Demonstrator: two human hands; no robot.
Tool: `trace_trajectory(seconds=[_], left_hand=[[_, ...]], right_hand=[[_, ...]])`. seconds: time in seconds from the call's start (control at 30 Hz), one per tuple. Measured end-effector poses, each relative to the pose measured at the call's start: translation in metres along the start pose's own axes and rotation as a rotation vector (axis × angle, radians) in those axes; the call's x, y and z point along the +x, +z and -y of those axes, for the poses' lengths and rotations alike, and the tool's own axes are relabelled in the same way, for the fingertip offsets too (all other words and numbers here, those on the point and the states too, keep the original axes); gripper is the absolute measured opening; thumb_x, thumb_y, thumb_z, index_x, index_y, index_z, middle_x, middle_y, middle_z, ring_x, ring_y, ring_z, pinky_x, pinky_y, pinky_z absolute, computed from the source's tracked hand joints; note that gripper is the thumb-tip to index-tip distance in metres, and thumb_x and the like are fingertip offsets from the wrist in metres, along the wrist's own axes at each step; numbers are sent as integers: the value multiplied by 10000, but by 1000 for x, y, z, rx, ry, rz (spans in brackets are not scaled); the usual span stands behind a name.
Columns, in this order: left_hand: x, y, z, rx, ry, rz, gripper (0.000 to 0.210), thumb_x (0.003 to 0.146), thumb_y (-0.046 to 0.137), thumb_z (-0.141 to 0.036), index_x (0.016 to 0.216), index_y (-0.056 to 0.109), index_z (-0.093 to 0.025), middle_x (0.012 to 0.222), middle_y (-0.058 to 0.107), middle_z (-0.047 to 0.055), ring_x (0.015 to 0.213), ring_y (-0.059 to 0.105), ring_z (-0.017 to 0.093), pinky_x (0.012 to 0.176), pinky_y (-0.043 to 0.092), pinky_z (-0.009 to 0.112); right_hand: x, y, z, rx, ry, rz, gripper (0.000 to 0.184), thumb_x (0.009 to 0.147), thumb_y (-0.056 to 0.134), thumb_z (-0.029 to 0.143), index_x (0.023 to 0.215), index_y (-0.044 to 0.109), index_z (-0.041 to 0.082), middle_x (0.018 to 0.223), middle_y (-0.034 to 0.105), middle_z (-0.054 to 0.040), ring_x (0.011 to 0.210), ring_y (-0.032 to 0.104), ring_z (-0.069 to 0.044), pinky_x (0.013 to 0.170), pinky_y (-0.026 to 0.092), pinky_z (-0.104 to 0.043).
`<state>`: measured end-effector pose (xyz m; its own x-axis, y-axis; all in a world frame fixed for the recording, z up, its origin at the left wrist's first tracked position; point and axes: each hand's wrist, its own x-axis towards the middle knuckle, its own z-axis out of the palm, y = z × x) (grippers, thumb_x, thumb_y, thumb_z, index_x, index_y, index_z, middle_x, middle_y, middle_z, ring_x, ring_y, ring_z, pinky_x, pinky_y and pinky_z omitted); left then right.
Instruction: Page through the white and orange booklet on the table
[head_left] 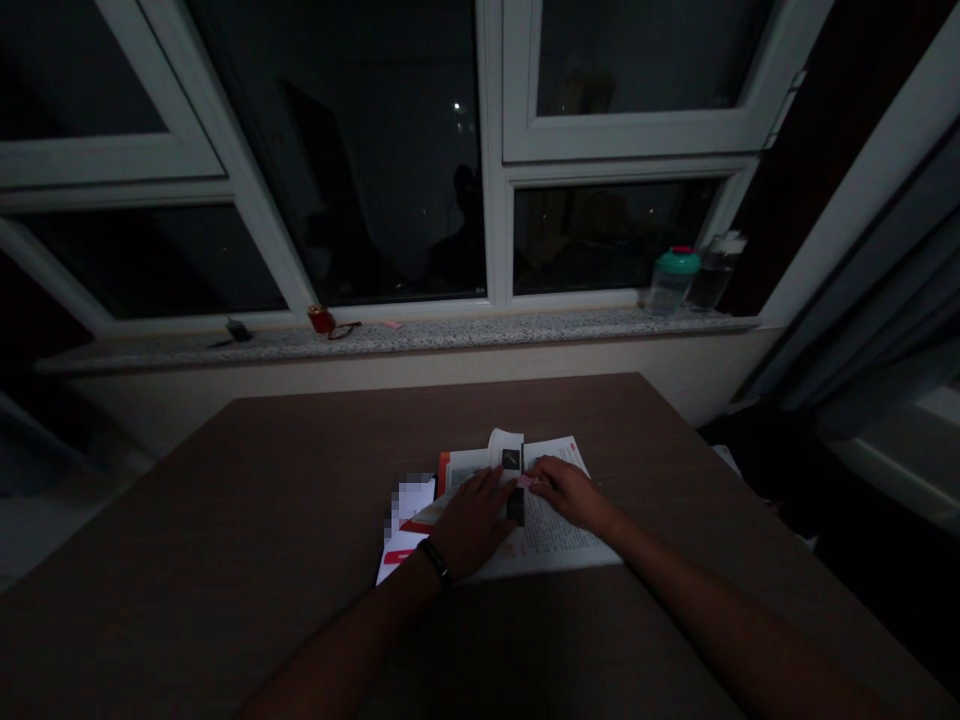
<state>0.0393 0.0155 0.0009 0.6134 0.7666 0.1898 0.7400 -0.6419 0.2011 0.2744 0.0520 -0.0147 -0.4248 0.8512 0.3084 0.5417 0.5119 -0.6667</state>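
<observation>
L hand [472,518] on open bk [556,535]; R hand [568,491] pinching pink slip [526,481].

We saw the book [566,535] lying open on the surface [315,470], its white pages printed in dark text, with orange-red along the left side. Near the middle, a narrow section of page with dark pictures stood out, its top edge curled. We saw the slip [526,481], small and pink, over that section, pinched in our right hand [562,488].
</observation>
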Motion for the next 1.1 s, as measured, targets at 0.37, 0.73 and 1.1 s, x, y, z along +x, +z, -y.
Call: trace_trajectory(seconds=[0.37, 0.73, 1.1], left_hand=[[0, 5, 4, 3, -2, -14, 517, 958, 529, -375, 1437, 392, -238, 1557, 320, 107, 1429, 292, 300, 1138, 304, 507], [0, 1, 1, 13, -15, -2, 524, 943, 564, -351, 1428, 406, -228, 1553, 322, 122, 1422, 304, 313, 1132, 318, 507], [1, 6, 3, 20, -18, -4, 512, 966, 530, -393, 1432, 407, -220, 1554, 319, 127, 1425, 297, 314, 1136, 313, 501]], right_hand=[[-6, -7, 16, 0, -182, 206, 250, 952, 552, 424, 878, 639, 201, 802, 606, -20, 780, 568, -170, 732, 413, -270], [-3, -8, 9, 43, -156, 175, 174, 937, 585, 356, 935, 649, 194, 842, 617, -29, 813, 586, -177, 732, 421, -269], [-3, -8, 13, 88, -154, 216, 232, 941, 579, 404, 911, 662, 190, 798, 587, -16, 757, 568, -160, 693, 413, -254]])
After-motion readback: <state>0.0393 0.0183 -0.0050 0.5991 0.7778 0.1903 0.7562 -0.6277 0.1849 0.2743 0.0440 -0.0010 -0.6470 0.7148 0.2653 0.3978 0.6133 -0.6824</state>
